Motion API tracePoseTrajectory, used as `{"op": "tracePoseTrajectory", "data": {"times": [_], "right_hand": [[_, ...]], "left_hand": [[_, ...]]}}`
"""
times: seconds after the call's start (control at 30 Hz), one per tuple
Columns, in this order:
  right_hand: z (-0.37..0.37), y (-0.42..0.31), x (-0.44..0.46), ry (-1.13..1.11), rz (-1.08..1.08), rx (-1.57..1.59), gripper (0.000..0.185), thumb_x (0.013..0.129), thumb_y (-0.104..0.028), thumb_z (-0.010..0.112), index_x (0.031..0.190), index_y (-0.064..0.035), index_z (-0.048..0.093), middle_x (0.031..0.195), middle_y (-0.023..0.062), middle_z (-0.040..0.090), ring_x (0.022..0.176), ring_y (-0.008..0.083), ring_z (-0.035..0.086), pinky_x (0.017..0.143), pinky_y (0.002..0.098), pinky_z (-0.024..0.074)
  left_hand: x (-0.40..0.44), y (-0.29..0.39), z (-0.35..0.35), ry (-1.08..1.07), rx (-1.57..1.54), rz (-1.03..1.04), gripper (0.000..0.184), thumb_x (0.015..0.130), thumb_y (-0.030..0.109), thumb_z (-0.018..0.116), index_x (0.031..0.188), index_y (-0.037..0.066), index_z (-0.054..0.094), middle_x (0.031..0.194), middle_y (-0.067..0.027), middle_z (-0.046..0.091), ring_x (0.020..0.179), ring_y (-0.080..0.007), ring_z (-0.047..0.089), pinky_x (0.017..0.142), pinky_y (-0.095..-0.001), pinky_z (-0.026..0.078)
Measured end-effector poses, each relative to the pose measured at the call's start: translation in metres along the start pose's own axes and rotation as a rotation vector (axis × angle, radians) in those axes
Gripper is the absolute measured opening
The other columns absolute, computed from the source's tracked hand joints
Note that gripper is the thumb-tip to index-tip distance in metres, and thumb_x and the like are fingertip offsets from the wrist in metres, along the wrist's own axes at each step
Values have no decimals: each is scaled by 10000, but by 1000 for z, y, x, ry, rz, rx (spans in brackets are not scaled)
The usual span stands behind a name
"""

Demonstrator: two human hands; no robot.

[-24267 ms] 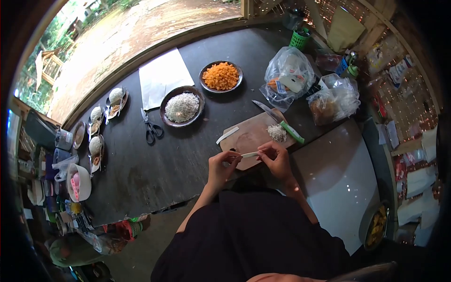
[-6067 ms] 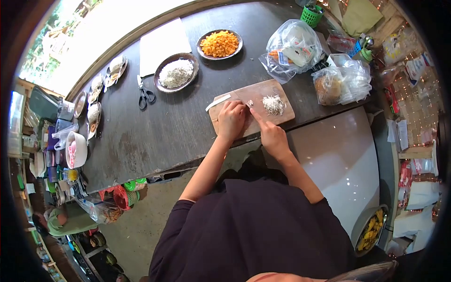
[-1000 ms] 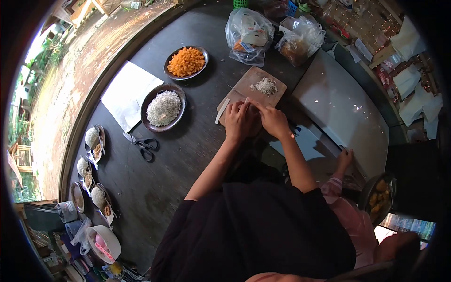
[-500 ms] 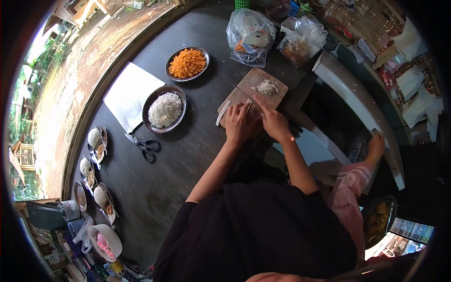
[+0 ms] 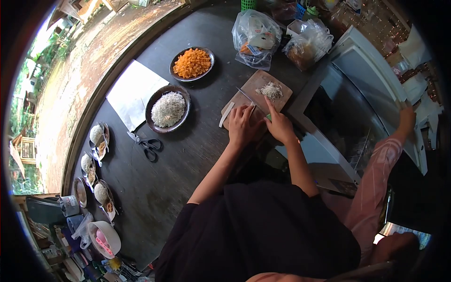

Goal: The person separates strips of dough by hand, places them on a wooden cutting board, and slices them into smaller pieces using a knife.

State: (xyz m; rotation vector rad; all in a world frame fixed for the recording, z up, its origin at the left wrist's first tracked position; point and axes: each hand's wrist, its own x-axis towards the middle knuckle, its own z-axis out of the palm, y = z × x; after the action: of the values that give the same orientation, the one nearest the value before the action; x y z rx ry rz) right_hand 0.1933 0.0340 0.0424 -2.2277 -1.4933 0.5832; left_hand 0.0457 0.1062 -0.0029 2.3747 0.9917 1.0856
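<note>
My right hand [image 5: 280, 128] grips a knife [image 5: 246, 95] by its green handle, with the index finger stretched along it. The blade slants up and left across a wooden cutting board [image 5: 256, 81]. My left hand [image 5: 241, 127] is pressed on the board beside the blade, its curled fingers on a pale strip [image 5: 253, 107] that they mostly hide. Another pale strip [image 5: 227, 115] lies along the board's left edge. A small heap of pale shreds [image 5: 271, 91] sits at the board's far right.
Left of the board are a bowl of white shreds [image 5: 167, 110], a bowl of orange cubes [image 5: 192, 64], white paper [image 5: 137, 92] and scissors [image 5: 148, 144]. Plastic bags [image 5: 256, 37] stand behind. At right, a person's pink sleeve [image 5: 376, 164] reaches to an open freezer lid [image 5: 371, 70].
The other person's arm has moved right and the freezer lid is raised further. My hands stay on the board, with the knife turned slightly and its blade showing more clearly.
</note>
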Motion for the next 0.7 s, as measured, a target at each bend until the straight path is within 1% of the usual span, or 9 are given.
{"op": "tracePoseTrajectory", "data": {"times": [0.2,0.23,0.27,0.33,0.37,0.47,0.5,0.63,0.7], "right_hand": [[-32,15,15,2,-66,114,1056,810,-79,766,1610,-315,118,910,287,676,898,483,666,783,551,499],[-42,20,23,-40,-35,133,1096,766,-122,832,1615,-270,155,1079,285,681,958,432,686,828,495,519],[-44,33,33,-41,-38,134,1096,766,-122,832,1615,-270,155,1079,285,681,958,432,686,828,495,519],[-41,66,60,34,-106,144,1160,720,-206,901,1617,-164,167,1331,276,600,1129,374,658,932,429,517],[-47,75,74,-61,-30,238,1228,657,-344,949,1598,-66,211,1480,241,495,1276,328,579,1033,401,475],[-61,79,94,-91,54,34,1235,628,-427,951,1583,-47,266,1453,248,517,1324,327,542,1073,419,450],[-59,80,99,-72,31,51,1173,595,-467,956,1531,-48,385,1427,232,547,1311,322,550,1069,424,450],[-58,84,106,-143,64,124,1070,601,-453,956,1457,-35,468,1392,218,579,1295,324,562,1056,413,458],[-54,84,100,-52,30,140,994,603,-446,955,1393,-30,517,1341,204,616,1264,321,583,1040,404,468]], "left_hand": [[-1,0,1,8,-7,6,571,735,357,824,1199,66,663,1200,-127,626,1114,-347,555,1000,-446,455],[-1,0,1,14,-13,8,572,736,361,822,1198,64,661,1201,-128,627,1114,-346,556,1003,-445,454],[-1,0,1,16,-10,6,572,736,361,822,1198,64,661,1201,-128,627,1114,-346,556,1003,-445,454],[-1,0,1,5,-14,-3,569,739,364,819,1195,65,659,1202,-128,626,1114,-341,559,1003,-443,454],[-1,0,1,7,-13,-3,569,739,364,819,1195,65,659,1202,-128,626,1114,-341,559,1003,-443,454],[-1,0,-1,2,-1,6,561,744,363,814,1195,68,658,1198,-128,626,1112,-341,559,999,-442,456],[-1,1,-2,-5,-1,3,557,747,360,812,1197,70,658,1197,-127,626,1112,-341,558,999,-442,455],[-1,3,-4,-13,-9,-9,544,756,352,806,1200,73,659,1196,-126,625,1112,-342,558,1000,-443,454],[-2,3,-5,-15,-12,-11,542,756,349,807,1197,73,661,1197,-126,625,1112,-341,558,998,-444,456]]}}
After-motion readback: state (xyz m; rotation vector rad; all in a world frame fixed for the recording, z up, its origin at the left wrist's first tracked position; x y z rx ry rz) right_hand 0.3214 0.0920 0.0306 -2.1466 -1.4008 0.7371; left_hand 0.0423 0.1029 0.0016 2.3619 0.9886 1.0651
